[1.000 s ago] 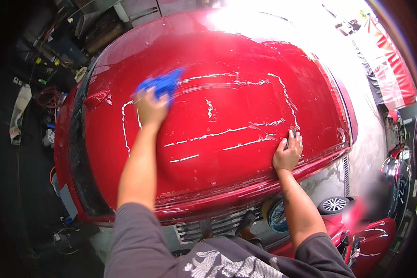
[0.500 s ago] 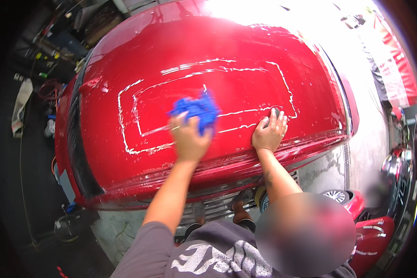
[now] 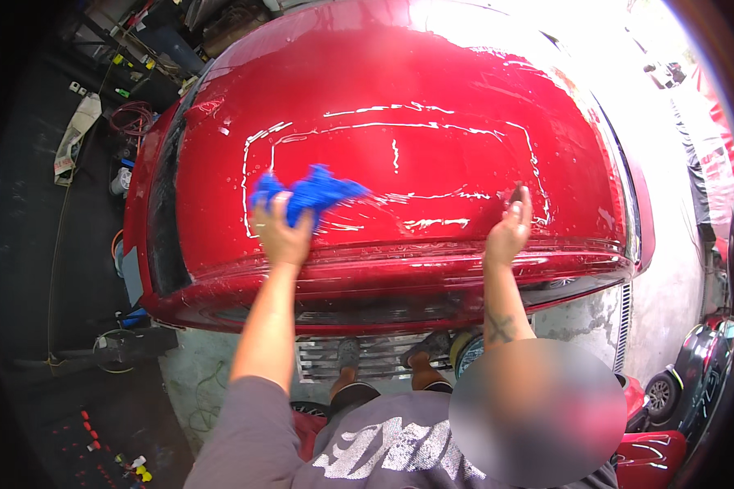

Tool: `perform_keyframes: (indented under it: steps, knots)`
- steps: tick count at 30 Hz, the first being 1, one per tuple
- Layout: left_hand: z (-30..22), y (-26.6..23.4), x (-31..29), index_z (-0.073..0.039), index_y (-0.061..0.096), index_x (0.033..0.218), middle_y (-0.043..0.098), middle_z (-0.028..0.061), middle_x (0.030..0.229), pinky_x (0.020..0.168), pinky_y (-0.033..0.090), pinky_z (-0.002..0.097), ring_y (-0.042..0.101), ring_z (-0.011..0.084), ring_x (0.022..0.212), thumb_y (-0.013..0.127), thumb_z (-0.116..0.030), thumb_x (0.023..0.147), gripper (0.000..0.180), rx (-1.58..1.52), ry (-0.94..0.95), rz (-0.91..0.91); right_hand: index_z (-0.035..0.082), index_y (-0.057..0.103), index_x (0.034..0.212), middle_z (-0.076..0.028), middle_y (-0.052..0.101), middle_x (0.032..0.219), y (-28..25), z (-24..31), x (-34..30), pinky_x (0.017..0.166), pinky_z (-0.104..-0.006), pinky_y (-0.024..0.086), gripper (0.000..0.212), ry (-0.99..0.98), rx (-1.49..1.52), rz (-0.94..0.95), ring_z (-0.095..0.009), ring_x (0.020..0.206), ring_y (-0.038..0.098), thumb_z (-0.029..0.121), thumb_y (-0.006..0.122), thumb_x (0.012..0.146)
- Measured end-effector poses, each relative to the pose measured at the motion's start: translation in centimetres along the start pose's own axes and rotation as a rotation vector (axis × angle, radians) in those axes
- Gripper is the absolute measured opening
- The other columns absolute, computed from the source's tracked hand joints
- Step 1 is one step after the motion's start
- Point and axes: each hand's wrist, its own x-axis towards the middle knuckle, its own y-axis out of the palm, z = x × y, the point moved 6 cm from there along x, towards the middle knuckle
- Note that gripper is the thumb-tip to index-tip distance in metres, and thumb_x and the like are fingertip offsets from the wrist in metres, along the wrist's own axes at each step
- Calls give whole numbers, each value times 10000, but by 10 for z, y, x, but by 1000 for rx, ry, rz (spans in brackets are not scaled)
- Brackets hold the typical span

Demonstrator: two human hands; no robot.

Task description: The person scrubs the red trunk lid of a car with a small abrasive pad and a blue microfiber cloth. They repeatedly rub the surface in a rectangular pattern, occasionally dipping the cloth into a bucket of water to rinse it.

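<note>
The left hand (image 3: 281, 232) gripped a blue microfibre cloth (image 3: 310, 191) at the near edge of the red car panel (image 3: 432, 90), the right hand (image 3: 510, 228) lay flat, unclenched, while white polish lines (image 3: 383, 126) beyond both remained largely unwiped.

Shirt: grey, short sleeves, with large white printed letters on the chest.
Arms: both forearms are bare from the sleeve to the wrist.
Marking: a dark cross-shaped tattoo on the right forearm (image 3: 499, 328).
Hands: no gloves, no watch.
Legs: dark shorts, grey shoes (image 3: 348, 354) on the feet.
</note>
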Motion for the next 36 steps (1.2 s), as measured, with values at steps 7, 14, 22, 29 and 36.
perform_keyframes:
  steps: [7,14,22,29,36]
  knots:
    - [145,-27,12,-270,136,1770,270,390,1716,1263,210,766,278,524,1625,590,-912,895,1176,281,-811,-98,126,460,1632,-46,581,1477,-3,58,-37,1125,-475,505,534,456,546,170,-206,1333,592,177,578,1113]
    - [125,-23,-13,-285,113,1776,202,400,1742,1284,172,754,239,532,1642,622,-837,932,1130,283,-645,6,93,462,1647,-226,454,1706,96,64,-97,1298,-475,365,487,-208,-585,599,-405,1624,367,257,451,1189]
    - [111,-30,-9,-302,134,1763,198,359,1758,1289,140,768,254,489,1650,674,-781,917,1112,317,-758,14,76,388,1699,-203,345,1777,96,18,-181,1350,-565,215,626,-556,-1306,867,-395,1668,269,318,523,1138]
    - [108,-27,-9,-315,151,1752,222,359,1750,1267,158,788,267,492,1641,700,-767,907,1104,331,-738,-6,90,327,1731,-201,255,1813,96,20,-173,1362,-583,152,686,-500,-1393,941,-383,1690,204,387,513,1141]
    - [108,-30,-7,-316,149,1754,237,353,1743,1262,166,788,250,488,1646,755,-696,902,1112,320,-742,-11,95,268,1748,-195,196,1830,180,12,-75,1374,-573,131,675,-519,-1413,970,-366,1707,133,415,412,1172]
